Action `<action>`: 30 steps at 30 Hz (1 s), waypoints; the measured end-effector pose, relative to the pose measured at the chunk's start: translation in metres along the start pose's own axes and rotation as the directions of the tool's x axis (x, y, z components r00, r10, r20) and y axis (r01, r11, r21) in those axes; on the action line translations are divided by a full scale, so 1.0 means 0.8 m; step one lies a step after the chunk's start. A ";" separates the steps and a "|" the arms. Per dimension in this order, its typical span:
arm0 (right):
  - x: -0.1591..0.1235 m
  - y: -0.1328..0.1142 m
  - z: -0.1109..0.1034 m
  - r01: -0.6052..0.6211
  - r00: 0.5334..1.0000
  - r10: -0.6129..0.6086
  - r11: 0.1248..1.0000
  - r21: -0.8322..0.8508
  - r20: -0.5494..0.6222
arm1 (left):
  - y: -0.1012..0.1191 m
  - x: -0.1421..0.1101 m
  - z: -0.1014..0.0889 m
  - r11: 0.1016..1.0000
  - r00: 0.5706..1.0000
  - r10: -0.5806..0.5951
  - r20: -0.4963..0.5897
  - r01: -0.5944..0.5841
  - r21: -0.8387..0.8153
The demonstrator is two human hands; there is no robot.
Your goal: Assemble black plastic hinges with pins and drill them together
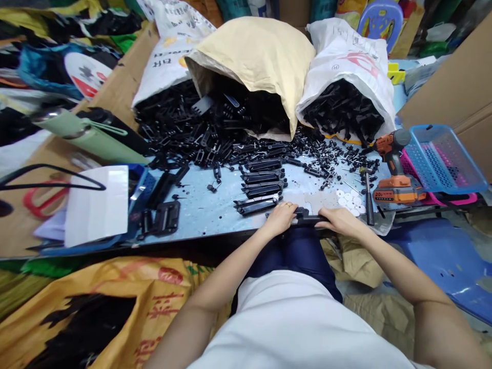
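A long black plastic part [306, 220] lies level at the table's front edge, between my two hands. My left hand [282, 218] is closed on its left end, and my right hand [337, 220] grips the right end with thumb and fingers. Just beyond my left hand, several similar black parts [263, 179] lie in a stacked row on the light blue tabletop [203, 205]. White round discs [350, 201] are spread beyond my right hand. A hammer [369, 197] with a dark handle lies beside the discs.
Open sacks [253, 51] spill black parts [184, 128] and small screw-like pieces [330, 154] across the back. An orange cordless drill [395, 169] stands at right, beside a blue basket [446, 159]. At left are a green bottle [92, 136] and a blue tray [144, 184].
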State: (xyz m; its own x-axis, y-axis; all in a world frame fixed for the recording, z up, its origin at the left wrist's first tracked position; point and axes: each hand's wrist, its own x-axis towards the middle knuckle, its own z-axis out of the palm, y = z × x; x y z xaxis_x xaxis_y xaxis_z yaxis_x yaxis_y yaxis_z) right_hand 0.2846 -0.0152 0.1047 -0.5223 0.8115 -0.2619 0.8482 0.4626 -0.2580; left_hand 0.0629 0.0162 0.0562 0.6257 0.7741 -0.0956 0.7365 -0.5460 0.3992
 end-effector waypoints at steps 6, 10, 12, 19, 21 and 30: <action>0.013 -0.005 0.020 0.089 0.995 -0.075 0.973 -0.212 0.071 | 0.010 0.001 -0.006 0.999 0.999 0.036 0.007 -0.036 0.002; 0.014 -0.014 0.023 0.010 1.000 -0.003 0.968 -0.250 0.028 | 0.012 -0.001 -0.009 0.999 0.999 0.042 -0.009 -0.042 -0.027; 0.012 -0.018 0.020 -0.018 1.000 0.017 0.961 -0.276 -0.003 | 0.010 -0.002 -0.008 0.999 0.999 0.035 -0.021 -0.036 -0.041; 0.006 -0.020 0.008 0.079 0.997 -0.077 0.953 -0.294 0.018 | 0.009 -0.002 -0.004 0.998 0.999 0.038 -0.018 -0.039 -0.051; 0.005 -0.020 0.008 0.075 0.997 -0.079 0.950 -0.302 0.000 | 0.009 -0.003 -0.004 0.998 0.998 0.047 -0.031 -0.048 -0.048; 0.006 -0.040 -0.004 0.011 0.990 -0.064 0.925 -0.381 -0.128 | 0.000 -0.010 0.010 0.989 0.971 0.106 -0.214 -0.126 -0.081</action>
State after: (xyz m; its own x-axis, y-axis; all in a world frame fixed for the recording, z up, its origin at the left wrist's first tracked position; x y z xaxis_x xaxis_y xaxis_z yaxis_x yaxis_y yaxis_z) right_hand 0.2555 -0.0246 0.1147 -0.5601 0.8191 -0.1236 0.8122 0.5724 0.1129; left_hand 0.0602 0.0077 0.0500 0.6309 0.7623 0.1444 0.6287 -0.6114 0.4806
